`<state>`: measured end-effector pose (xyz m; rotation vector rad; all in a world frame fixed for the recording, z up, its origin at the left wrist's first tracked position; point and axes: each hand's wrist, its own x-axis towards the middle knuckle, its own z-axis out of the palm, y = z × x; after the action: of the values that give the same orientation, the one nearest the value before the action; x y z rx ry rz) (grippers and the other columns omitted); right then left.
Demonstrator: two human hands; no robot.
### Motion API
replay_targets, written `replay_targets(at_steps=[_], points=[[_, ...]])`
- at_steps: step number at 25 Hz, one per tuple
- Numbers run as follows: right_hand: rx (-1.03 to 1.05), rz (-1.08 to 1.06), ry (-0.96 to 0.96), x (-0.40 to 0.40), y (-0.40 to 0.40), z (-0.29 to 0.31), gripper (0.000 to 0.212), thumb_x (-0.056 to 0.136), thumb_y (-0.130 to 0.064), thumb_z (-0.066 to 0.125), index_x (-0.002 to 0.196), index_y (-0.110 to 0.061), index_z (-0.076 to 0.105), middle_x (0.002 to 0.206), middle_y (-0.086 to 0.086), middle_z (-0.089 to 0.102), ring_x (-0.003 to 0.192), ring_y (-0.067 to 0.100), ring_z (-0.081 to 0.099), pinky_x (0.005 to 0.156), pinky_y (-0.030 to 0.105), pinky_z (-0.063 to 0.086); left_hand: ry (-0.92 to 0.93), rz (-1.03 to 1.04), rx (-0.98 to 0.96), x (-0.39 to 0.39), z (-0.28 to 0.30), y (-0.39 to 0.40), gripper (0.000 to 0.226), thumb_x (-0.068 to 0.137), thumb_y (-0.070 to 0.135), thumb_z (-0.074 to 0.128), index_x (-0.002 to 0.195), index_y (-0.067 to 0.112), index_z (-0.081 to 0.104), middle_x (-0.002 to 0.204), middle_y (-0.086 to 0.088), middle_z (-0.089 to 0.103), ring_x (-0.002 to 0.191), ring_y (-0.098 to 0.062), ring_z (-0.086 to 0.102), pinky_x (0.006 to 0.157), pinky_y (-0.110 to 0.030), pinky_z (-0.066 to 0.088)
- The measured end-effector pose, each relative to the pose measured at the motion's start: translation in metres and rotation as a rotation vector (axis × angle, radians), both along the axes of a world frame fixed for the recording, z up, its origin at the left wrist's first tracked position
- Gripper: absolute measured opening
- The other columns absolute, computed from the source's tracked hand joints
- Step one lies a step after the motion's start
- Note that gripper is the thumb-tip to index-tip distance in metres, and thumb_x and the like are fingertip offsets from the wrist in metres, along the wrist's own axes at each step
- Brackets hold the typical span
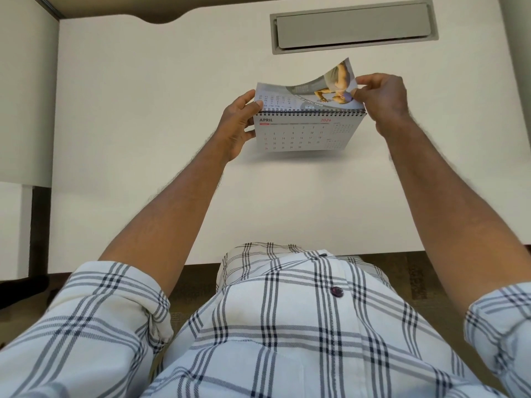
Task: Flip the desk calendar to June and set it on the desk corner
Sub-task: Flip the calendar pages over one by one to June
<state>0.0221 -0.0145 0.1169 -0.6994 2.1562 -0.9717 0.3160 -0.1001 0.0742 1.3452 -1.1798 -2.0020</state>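
Note:
A spiral-bound desk calendar (301,133) is held just above the white desk (143,110), casting a shadow beneath it. Its facing page reads APRIL 2026. My left hand (240,126) grips the calendar's left edge, thumb on the front near the spiral. My right hand (382,97) pinches the right corner of a lifted page (313,87), which curls up and back over the spiral and shows a printed photo and an upside-down date grid.
A grey cable-tray flap (355,27) is set into the desk at the back right. A white partition panel (26,90) stands along the left side. The desk's near edge runs just above my checked shirt (273,326).

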Motion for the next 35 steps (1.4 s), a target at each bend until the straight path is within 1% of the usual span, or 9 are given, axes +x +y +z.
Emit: replay_targets(at_steps=[4,8,16,21,23,25,28,32,35], points=[[-0.119,-0.02,-0.217,0.0,0.006,0.007,0.027,0.079,-0.013,0.084,0.097,-0.017,0.064,0.087,0.003,0.072,0.066,0.005,0.066,0.055,0.015,0.048,-0.005,0.012,0.01,0.0,-0.001,0.001,0.058,0.098,0.029,0.07,0.152,0.023,0.05,0.119,-0.002,0.077,0.109,-0.02,0.069,0.103,-0.047,0.055],[-0.177,0.0,-0.201,-0.002,0.012,0.016,0.024,0.084,-0.012,0.08,0.091,-0.021,0.058,0.082,-0.003,0.068,0.057,-0.007,0.063,0.05,0.008,0.044,0.005,0.026,0.012,0.001,-0.003,0.002,0.061,0.096,0.033,0.07,0.153,0.026,0.048,0.132,-0.005,0.073,0.112,-0.022,0.068,0.107,-0.051,0.055],[-0.342,0.047,-0.101,0.006,0.027,0.014,0.014,0.093,-0.01,0.069,0.095,-0.017,0.057,0.094,0.002,0.077,0.088,0.011,0.076,0.076,0.026,0.06,0.009,0.026,-0.017,-0.002,0.001,0.007,0.045,0.1,0.036,0.066,0.144,0.025,0.06,0.12,0.001,0.077,0.109,-0.019,0.069,0.104,-0.048,0.057],[-0.406,0.084,-0.219,0.004,0.044,0.019,0.014,0.09,-0.008,0.071,0.094,-0.01,0.058,0.091,0.001,0.073,0.086,0.007,0.07,0.081,0.025,0.054,0.024,0.09,0.067,-0.005,0.009,0.01,0.041,0.107,0.048,0.047,0.106,0.021,0.077,0.112,-0.005,0.072,0.107,-0.021,0.067,0.107,-0.049,0.056],[-0.38,0.091,-0.245,0.005,0.055,0.024,0.017,0.092,-0.005,0.07,0.085,-0.016,0.059,0.076,-0.015,0.071,0.074,-0.002,0.065,0.073,0.017,0.05,0.013,0.099,0.066,-0.006,0.009,0.009,0.036,0.107,0.042,0.049,0.101,0.023,0.078,0.107,-0.004,0.072,0.105,-0.02,0.066,0.106,-0.048,0.056],[-0.388,0.099,-0.275,0.007,0.065,0.024,0.022,0.092,-0.002,0.07,0.081,-0.02,0.062,0.072,-0.018,0.072,0.073,-0.003,0.064,0.073,0.015,0.049,-0.003,0.084,0.041,-0.007,0.009,0.008,0.027,0.103,0.035,0.055,0.103,0.022,0.079,0.1,-0.002,0.074,0.101,-0.019,0.067,0.102,-0.046,0.057],[-0.429,0.128,-0.322,0.006,0.08,0.019,0.023,0.091,0.0,0.069,0.085,-0.022,0.074,0.09,-0.015,0.076,0.09,0.0,0.068,0.078,0.013,0.051,0.007,0.049,0.009,-0.006,0.009,0.008,0.021,0.097,0.034,0.06,0.1,0.021,0.077,0.097,-0.001,0.074,0.098,-0.019,0.067,0.093,-0.039,0.056],[-0.394,0.17,-0.313,-0.002,0.1,-0.004,0.018,0.082,-0.013,0.076,0.098,-0.02,0.078,0.128,-0.003,0.071,0.125,0.014,0.063,0.094,0.02,0.05,0.012,0.016,0.071,-0.002,0.0,0.003,0.06,0.09,0.053,0.067,0.127,0.006,0.068,0.13,-0.018,0.072,0.124,-0.036,0.067,0.106,-0.045,0.052],[-0.331,0.181,-0.267,-0.002,0.109,-0.018,0.022,0.084,-0.008,0.075,0.097,-0.024,0.08,0.136,-0.001,0.065,0.132,0.01,0.058,0.107,0.026,0.047,-0.017,0.016,0.054,-0.003,0.001,0.005,0.041,0.092,0.049,0.07,0.11,0.012,0.069,0.108,-0.009,0.078,0.102,-0.028,0.073,0.09,-0.035,0.059]])
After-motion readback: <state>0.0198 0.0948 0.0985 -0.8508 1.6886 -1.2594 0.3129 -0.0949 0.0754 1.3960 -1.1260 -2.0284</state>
